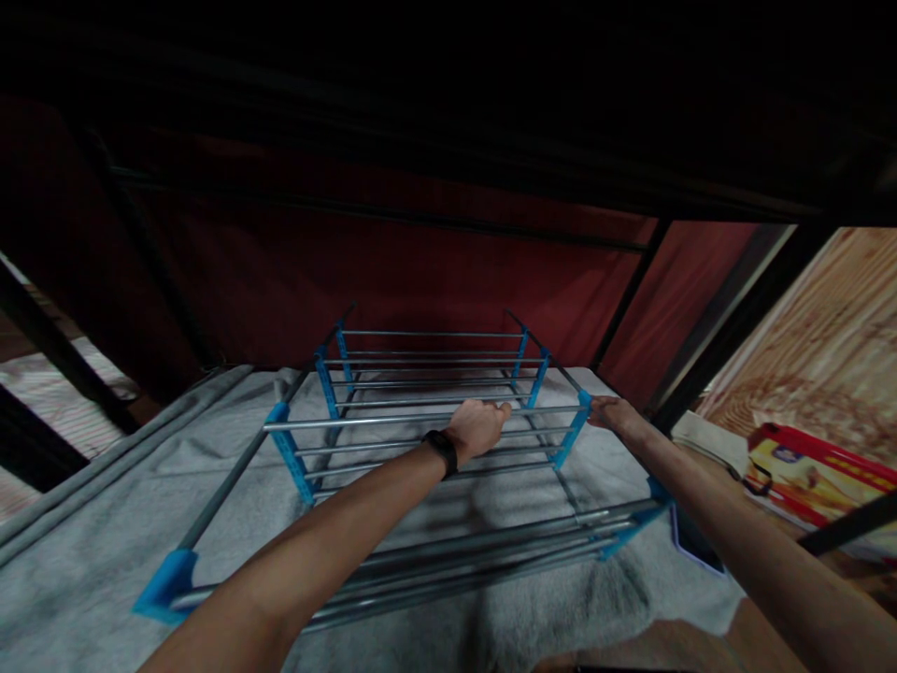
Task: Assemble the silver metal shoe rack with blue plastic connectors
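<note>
A rack of grey metal tubes (392,420) with blue plastic connectors (289,458) lies on a grey blanket. My left hand (478,425), a dark band on its wrist, is closed round a crossbar near the rack's middle. At the right side of the rack, my right hand (604,411) is at the blue connector (576,425) where that crossbar ends; its fingers are partly hidden there. Nearer to me, several tubes run between a blue corner piece (168,587) at the left and connectors under my right forearm.
A dark red cloth (420,271) hangs behind the rack. Dark metal bars (735,322) frame the space. To the right are a phone (695,542), a red and yellow package (813,472) and a wood-patterned surface (827,336). The grey blanket (231,467) has folds at the left.
</note>
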The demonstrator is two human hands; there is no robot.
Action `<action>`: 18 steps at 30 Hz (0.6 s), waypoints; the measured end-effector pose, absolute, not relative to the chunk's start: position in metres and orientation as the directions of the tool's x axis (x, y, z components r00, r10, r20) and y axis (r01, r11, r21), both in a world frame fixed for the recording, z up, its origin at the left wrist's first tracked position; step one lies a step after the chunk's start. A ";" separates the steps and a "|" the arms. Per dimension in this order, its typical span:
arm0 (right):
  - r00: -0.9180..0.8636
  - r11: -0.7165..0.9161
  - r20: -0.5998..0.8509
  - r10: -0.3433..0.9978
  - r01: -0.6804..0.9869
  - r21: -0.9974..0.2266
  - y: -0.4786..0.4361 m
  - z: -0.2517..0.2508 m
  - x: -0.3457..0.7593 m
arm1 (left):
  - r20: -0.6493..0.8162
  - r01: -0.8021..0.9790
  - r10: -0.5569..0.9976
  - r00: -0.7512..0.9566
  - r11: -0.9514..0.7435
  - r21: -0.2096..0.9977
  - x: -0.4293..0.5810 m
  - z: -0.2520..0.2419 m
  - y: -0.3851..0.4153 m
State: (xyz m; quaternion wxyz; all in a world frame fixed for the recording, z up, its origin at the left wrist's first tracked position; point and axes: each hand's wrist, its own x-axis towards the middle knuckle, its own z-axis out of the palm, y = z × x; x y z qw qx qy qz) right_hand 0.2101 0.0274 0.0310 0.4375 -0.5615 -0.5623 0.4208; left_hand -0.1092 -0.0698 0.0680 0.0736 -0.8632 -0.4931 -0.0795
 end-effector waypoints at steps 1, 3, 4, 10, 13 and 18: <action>0.015 0.013 0.018 1.000 0.262 -0.965 0.028 0.031 0.210 | 0.205 0.863 0.840 0.502 -0.504 -0.046 -0.110 0.069 -0.069; 0.023 0.011 0.017 1.000 0.260 -0.966 0.028 0.030 0.210 | 0.194 0.863 0.843 0.501 -0.504 -0.039 -0.110 0.072 -0.066; 0.026 0.010 0.017 1.000 0.260 -0.965 0.029 0.029 0.209 | 0.188 0.864 0.846 0.500 -0.503 -0.034 -0.110 0.073 -0.065; 0.021 0.011 0.018 1.000 0.290 -0.957 0.029 0.029 0.209 | 0.138 0.877 0.869 0.474 -0.480 0.013 -0.111 0.077 -0.060; 0.018 0.005 0.011 1.000 0.311 -0.950 0.031 0.028 0.210 | 0.110 0.886 0.883 0.455 -0.462 0.040 -0.111 0.077 -0.057; -0.009 0.014 0.012 1.000 0.332 -0.943 0.035 0.025 0.213 | 0.070 0.894 0.897 0.436 -0.441 0.077 -0.111 0.076 -0.052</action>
